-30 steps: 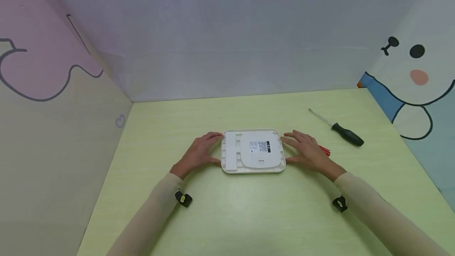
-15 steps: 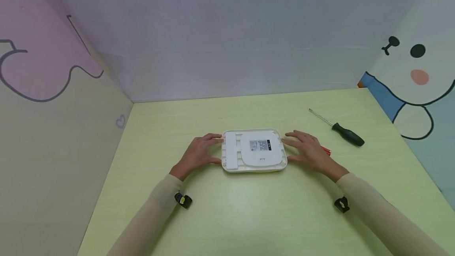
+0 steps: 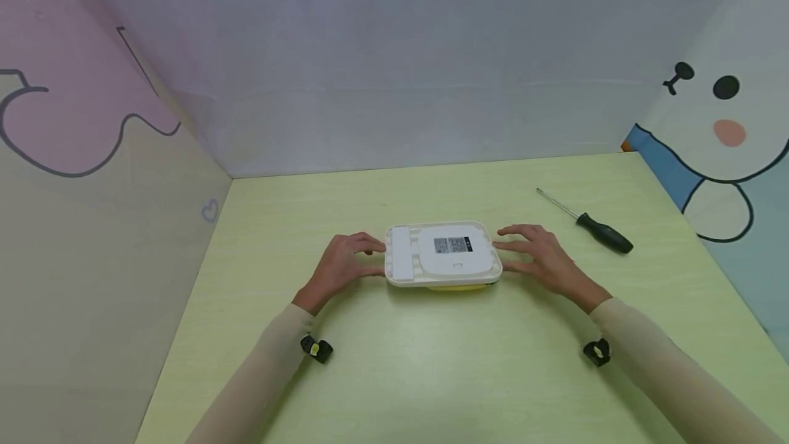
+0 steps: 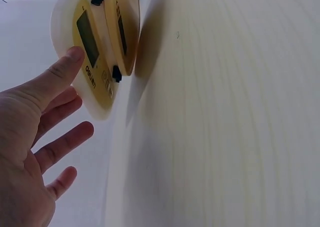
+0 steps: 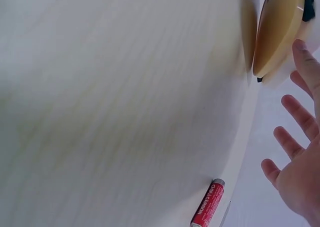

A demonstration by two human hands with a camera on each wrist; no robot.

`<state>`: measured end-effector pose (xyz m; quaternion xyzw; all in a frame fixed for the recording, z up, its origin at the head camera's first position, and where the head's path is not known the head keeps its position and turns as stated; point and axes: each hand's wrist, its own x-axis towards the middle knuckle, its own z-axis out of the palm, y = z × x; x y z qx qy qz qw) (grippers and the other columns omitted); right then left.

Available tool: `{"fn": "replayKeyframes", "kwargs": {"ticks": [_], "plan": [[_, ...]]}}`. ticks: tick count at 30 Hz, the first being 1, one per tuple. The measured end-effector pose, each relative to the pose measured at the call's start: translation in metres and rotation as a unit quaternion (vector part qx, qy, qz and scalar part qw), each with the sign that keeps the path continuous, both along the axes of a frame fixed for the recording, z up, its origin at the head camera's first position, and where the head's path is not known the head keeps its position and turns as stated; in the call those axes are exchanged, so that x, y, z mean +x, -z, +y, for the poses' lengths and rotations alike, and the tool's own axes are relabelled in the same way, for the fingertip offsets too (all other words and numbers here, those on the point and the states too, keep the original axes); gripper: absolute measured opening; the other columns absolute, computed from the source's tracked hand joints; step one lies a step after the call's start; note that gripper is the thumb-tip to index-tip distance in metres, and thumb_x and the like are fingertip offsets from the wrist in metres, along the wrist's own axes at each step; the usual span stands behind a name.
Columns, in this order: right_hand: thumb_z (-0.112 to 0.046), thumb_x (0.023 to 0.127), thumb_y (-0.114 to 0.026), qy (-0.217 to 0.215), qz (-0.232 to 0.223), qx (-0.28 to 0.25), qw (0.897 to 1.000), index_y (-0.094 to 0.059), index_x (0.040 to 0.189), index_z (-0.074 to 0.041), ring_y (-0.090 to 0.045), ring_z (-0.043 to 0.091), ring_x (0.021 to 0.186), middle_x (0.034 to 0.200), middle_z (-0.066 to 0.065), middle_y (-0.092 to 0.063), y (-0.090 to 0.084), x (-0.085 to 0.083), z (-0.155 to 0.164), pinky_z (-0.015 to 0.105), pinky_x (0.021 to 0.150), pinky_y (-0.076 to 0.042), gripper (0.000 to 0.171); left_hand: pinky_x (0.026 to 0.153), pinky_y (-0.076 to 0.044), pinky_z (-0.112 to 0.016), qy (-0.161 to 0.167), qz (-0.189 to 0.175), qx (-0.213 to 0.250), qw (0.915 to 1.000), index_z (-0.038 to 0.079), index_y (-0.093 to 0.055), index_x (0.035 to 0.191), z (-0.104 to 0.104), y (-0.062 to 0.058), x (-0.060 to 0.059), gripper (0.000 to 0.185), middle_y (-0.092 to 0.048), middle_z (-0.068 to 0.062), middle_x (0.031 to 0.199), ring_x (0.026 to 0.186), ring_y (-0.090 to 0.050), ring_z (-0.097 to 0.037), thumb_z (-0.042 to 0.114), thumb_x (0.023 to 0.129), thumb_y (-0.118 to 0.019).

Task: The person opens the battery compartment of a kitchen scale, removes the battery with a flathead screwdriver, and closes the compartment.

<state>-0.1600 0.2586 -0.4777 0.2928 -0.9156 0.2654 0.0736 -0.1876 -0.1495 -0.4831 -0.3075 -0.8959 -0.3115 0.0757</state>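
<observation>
A white digital kitchen scale [image 3: 454, 259] is held underside up, its label and flat back panel showing in the head view. Its yellow face points down toward the table, with a strip visible below the near edge. My left hand [image 3: 345, 266] pinches the left end; in the left wrist view the thumb lies on the yellow face [image 4: 92, 47] beside the display, the other fingers spread behind. At the opposite end, my right hand [image 3: 545, 262] holds the scale between thumb and fingers. The glossy yellow platform [image 5: 277, 34] hangs close above the tabletop in the right wrist view.
A screwdriver [image 3: 604, 233] with a black handle lies at the right rear of the pale yellow table [image 3: 419, 375]. A red battery [image 5: 207, 205] lies near the right hand, mostly hidden in the head view. Walls with cartoon prints stand around the table.
The scale has risen from the table and its near edge has tipped up, so yellow shows underneath. My right hand has moved slightly right and now covers the red battery in the head view.
</observation>
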Motion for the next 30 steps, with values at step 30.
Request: {"fn": "replayKeyframes", "kwargs": {"ticks": [30], "plan": [[-0.007, 0.081, -0.077, 0.086, -0.044, -0.129, 0.987, -0.076, 0.106, -0.006, -0.060, 0.035, 0.109, 0.115, 0.021, -0.068, -0.021, -0.001, -0.007, 0.053, 0.095, -0.037, 0.025, 0.077, -0.042, -0.036, -0.062, -0.048, 0.125, 0.9891, 0.018, -0.078, 0.094, 0.005, -0.012, 0.006, 0.017, -0.076, 0.003, 0.090, 0.066, -0.062, -0.008, 0.022, 0.078, -0.082]]}}
